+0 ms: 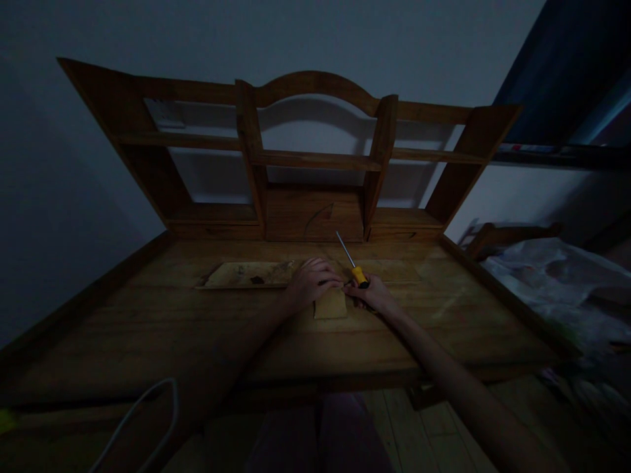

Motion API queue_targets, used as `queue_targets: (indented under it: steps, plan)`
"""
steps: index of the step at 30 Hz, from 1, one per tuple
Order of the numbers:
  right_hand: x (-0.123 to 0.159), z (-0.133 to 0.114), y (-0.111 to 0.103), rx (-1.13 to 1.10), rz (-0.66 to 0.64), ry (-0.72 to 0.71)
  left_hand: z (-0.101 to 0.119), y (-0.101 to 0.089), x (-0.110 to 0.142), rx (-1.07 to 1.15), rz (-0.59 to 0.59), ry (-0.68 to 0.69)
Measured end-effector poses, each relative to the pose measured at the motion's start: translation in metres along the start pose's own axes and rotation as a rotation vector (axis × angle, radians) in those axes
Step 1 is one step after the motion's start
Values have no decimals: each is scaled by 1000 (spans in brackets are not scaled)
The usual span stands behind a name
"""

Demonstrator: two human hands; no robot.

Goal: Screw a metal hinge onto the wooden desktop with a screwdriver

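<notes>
My right hand (375,295) is closed around a screwdriver (353,263) with a yellow handle; its metal shaft points up and away toward the back of the desk. My left hand (311,281) is curled with its fingers pressed on the top edge of a small flat wooden piece (331,306) that lies on the wooden desk (197,328) between both hands. The two hands almost touch over that piece. The light is dim.
A long thin wooden board (246,274) lies on the desk left of my hands. A wooden hutch with shelves (305,157) stands at the desk's back. A white cable (142,410) loops at the front left. Crumpled plastic (552,279) lies to the right.
</notes>
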State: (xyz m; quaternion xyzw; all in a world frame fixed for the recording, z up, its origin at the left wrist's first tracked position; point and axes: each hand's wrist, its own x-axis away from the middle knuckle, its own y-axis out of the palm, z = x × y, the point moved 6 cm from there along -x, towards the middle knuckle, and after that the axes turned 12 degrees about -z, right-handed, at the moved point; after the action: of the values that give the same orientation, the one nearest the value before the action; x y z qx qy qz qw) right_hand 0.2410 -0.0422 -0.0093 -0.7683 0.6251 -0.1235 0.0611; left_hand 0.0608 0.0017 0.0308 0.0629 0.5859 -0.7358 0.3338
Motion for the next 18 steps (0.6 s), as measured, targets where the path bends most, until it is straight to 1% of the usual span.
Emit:
queue_targets:
  steps: [7,13,18]
  plan:
    - [-2,5,-1,-58,-13,-21,8,-1,1,25,-32,26]
    - [-3,9,-2,-83,-16,-39,3,-3,2,-21,56,-21]
    - [-3,9,-2,-91,-17,-35,1,-6,3,-54,73,-45]
